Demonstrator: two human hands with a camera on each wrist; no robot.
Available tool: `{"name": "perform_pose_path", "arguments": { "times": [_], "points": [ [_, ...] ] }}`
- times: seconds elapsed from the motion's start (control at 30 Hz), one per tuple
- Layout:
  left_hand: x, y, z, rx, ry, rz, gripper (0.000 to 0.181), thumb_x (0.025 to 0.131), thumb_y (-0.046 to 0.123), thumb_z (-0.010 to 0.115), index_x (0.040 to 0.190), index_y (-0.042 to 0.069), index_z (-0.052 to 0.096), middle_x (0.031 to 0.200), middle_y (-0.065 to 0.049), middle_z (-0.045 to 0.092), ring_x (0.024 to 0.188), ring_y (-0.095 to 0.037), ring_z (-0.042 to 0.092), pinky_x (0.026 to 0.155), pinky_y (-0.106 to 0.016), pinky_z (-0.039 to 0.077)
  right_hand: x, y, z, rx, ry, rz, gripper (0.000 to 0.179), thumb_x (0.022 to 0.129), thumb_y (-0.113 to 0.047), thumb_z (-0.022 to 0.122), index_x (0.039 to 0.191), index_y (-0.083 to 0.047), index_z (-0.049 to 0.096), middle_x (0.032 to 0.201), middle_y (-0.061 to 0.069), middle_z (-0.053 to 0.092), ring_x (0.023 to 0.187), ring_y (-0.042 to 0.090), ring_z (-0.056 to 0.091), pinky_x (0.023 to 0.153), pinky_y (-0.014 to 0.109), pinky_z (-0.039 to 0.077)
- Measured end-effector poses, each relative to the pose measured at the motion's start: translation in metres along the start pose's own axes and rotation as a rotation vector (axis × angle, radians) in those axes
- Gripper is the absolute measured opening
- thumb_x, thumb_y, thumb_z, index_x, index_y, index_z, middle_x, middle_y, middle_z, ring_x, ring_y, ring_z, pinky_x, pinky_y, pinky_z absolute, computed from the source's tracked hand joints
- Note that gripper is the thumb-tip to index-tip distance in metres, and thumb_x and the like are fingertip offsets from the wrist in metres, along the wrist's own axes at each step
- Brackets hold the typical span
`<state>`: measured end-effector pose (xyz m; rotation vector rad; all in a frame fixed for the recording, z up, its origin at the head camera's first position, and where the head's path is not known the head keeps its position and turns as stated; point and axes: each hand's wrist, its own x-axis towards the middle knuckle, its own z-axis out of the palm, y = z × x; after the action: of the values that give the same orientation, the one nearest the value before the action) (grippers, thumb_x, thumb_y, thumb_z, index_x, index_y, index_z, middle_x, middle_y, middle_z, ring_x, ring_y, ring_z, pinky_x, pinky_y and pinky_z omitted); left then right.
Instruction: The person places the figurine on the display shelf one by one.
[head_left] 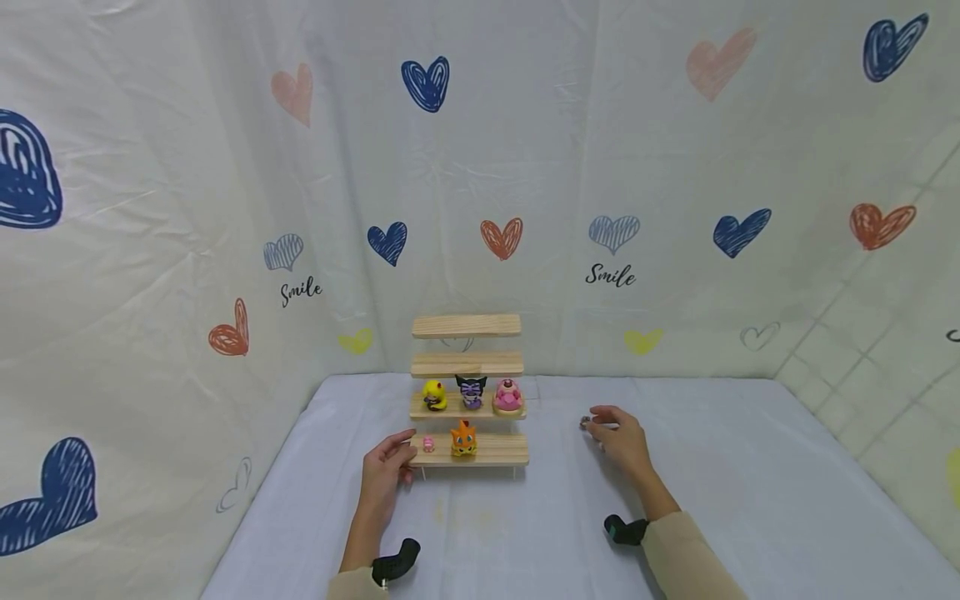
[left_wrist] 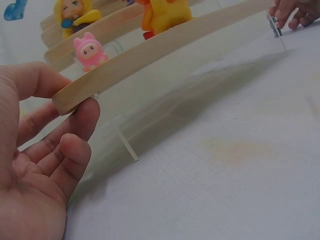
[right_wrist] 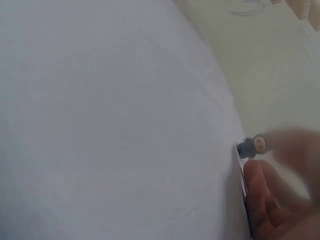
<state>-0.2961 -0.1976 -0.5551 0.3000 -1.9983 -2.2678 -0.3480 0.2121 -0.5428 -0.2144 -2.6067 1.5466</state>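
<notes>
My left hand (head_left: 384, 477) grips the left end of the lowest board of a wooden tiered shelf (head_left: 491, 451), thumb and fingers on either side of it. Close by on that board stand a small pink figurine with ears (left_wrist: 91, 52) and an orange-and-yellow figurine (head_left: 463, 439). Off to the right of the shelf, my right hand (head_left: 621, 437) pinches a tiny dark grey figurine with a pinkish face (right_wrist: 253, 145) between thumb and finger, low over the white tabletop.
On the second board up stand a yellow figurine (head_left: 434, 395), a black-and-purple one (head_left: 471, 392) and a pink one (head_left: 507, 397). Thin legs hold the lowest board above the white cloth (head_left: 292, 508). Behind hangs a curtain printed with hearts (head_left: 555, 150).
</notes>
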Motion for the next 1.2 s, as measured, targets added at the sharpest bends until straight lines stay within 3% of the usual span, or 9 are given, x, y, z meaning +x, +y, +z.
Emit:
{"name": "perform_pose_path", "arguments": {
  "times": [0.6, 0.9, 1.2],
  "points": [
    [-0.0013, 0.0015, 0.001, 0.004, 0.005, 0.001, 0.035, 0.093, 0.007, 0.067, 0.128, 0.002, 0.067, 0.09, 0.001, 0.07, 0.065, -0.012, 0.055, 0.052, -0.022, 0.046, 0.0039, -0.003, 0.0049, -0.137, 0.019, -0.043, 0.032, 0.093, -0.019, 0.071, 0.121, -0.003, 0.071, 0.12, 0.019, 0.071, 0.105, 0.034, 0.067, 0.071, 0.027, 0.052],
    [-0.0017, 0.002, 0.0011, 0.007, 0.009, -0.008, 0.036, 0.093, 0.007, 0.066, 0.128, 0.003, 0.067, 0.088, 0.001, 0.069, 0.066, -0.013, 0.055, 0.052, -0.022, 0.046, 0.0047, -0.0013, 0.0052, -0.137, 0.026, -0.048, 0.031, 0.094, -0.018, 0.071, 0.121, -0.004, 0.072, 0.12, 0.02, 0.071, 0.109, 0.036, 0.067, 0.083, 0.043, 0.055],
    [-0.0034, 0.0045, 0.0007, 0.007, 0.005, -0.014, 0.037, 0.093, 0.008, 0.067, 0.13, 0.003, 0.066, 0.09, 0.001, 0.07, 0.067, -0.012, 0.055, 0.053, -0.022, 0.045, 0.0071, 0.0051, 0.0079, -0.086, 0.049, -0.026, 0.03, 0.093, -0.016, 0.071, 0.121, -0.005, 0.073, 0.119, 0.019, 0.071, 0.098, 0.028, 0.07, 0.072, 0.024, 0.05]
  ]
}}
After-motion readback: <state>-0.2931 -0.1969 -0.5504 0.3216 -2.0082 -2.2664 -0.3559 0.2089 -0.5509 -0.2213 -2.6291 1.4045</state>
